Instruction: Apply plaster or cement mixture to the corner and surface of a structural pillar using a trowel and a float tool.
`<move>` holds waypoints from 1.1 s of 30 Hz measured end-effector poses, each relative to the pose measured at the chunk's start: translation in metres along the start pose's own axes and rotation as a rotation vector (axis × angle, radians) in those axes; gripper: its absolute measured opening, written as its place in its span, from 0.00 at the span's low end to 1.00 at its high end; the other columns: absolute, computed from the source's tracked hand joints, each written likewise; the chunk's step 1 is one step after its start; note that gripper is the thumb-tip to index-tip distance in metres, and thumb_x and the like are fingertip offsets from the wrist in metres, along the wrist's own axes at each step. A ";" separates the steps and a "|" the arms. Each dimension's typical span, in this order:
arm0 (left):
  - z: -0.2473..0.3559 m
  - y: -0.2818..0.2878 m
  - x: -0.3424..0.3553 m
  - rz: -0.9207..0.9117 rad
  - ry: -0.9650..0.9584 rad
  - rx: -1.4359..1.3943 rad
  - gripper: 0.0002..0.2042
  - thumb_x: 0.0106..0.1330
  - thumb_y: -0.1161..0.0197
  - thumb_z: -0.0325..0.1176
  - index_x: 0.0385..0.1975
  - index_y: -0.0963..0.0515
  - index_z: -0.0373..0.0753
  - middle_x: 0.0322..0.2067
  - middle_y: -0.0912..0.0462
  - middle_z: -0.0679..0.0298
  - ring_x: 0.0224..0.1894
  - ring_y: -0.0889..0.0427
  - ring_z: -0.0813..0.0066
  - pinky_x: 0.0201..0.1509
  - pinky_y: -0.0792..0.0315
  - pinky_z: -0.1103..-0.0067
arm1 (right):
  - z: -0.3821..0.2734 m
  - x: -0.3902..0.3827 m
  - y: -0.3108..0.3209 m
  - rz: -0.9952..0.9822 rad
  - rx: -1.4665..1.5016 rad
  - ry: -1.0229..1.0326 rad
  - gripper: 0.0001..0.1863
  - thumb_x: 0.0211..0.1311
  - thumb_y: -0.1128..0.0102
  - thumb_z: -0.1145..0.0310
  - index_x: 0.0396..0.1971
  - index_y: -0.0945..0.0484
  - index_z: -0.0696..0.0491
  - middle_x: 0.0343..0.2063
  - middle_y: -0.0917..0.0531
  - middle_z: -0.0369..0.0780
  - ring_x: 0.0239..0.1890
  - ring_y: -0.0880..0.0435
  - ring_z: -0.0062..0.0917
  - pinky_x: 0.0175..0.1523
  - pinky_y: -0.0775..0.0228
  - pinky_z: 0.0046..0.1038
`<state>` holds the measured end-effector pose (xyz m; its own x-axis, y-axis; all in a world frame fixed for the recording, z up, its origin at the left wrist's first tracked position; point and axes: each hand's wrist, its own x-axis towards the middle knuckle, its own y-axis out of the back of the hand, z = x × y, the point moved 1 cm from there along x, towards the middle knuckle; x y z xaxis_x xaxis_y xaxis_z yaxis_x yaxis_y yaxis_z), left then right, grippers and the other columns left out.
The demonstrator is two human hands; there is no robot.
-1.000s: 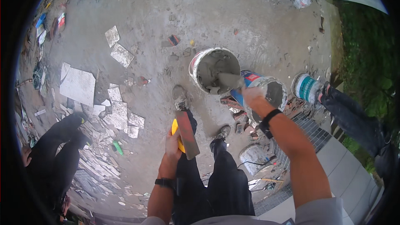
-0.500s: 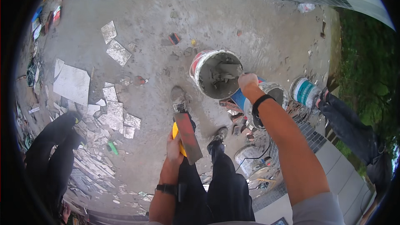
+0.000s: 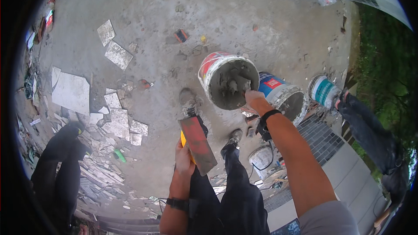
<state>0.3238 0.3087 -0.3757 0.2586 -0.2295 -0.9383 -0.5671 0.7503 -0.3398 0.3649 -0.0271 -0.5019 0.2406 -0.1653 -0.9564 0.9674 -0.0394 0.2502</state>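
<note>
My left hand (image 3: 184, 158) is closed round the yellow handle of a plastering trowel (image 3: 198, 144). Its flat rectangular blade, red and smeared with grey, lies turned upward above my legs. My right hand (image 3: 255, 98) is closed at the near right rim of a red and white bucket (image 3: 212, 63). A grey mortar-coated blade (image 3: 246, 85), seemingly a small trowel's, juts from its fingers into the bucket; the handle is hidden in my grip. The bucket leans toward me, with wet grey mortar (image 3: 227, 88) inside.
A blue and white bucket (image 3: 272, 85) stands right of the mortar bucket. Beyond it, another person's foot is by a teal and white bucket (image 3: 324, 91). Broken tiles (image 3: 72, 91) litter the left floor near another person's legs (image 3: 58, 161). A white bucket (image 3: 262, 159) lies near my foot.
My right hand has moved down and slightly left, into the mortar bucket's near rim. The bucket mouth now tips more toward me. The left hand's trowel has turned slightly, showing more of its blade.
</note>
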 end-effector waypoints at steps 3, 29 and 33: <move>0.004 0.007 -0.001 0.003 0.016 0.044 0.11 0.71 0.49 0.25 0.51 0.29 0.36 0.41 0.19 0.60 0.39 0.16 0.69 0.41 0.18 0.73 | -0.006 -0.007 -0.012 0.000 0.154 0.014 0.17 0.57 0.45 0.71 0.47 0.25 0.59 0.45 0.16 0.49 0.49 0.16 0.40 0.51 0.23 0.38; 0.053 0.079 -0.024 0.079 -0.282 0.367 0.17 0.71 0.46 0.41 0.52 0.28 0.36 0.42 0.22 0.62 0.41 0.20 0.75 0.40 0.24 0.78 | -0.095 -0.064 0.015 0.178 0.284 0.518 0.24 0.56 0.43 0.70 0.53 0.35 0.57 0.33 0.16 0.53 0.40 0.16 0.49 0.44 0.26 0.46; 0.070 0.093 -0.041 0.069 -0.424 0.381 0.19 0.72 0.48 0.46 0.52 0.28 0.38 0.42 0.22 0.63 0.42 0.20 0.75 0.41 0.23 0.77 | -0.079 -0.113 0.000 0.233 0.334 0.493 0.23 0.58 0.44 0.65 0.53 0.35 0.52 0.32 0.17 0.54 0.37 0.17 0.52 0.42 0.27 0.50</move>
<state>0.3146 0.4313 -0.3643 0.5665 0.0376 -0.8232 -0.2925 0.9431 -0.1582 0.3442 0.0692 -0.4051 0.5268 0.2634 -0.8082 0.8278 -0.3749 0.4174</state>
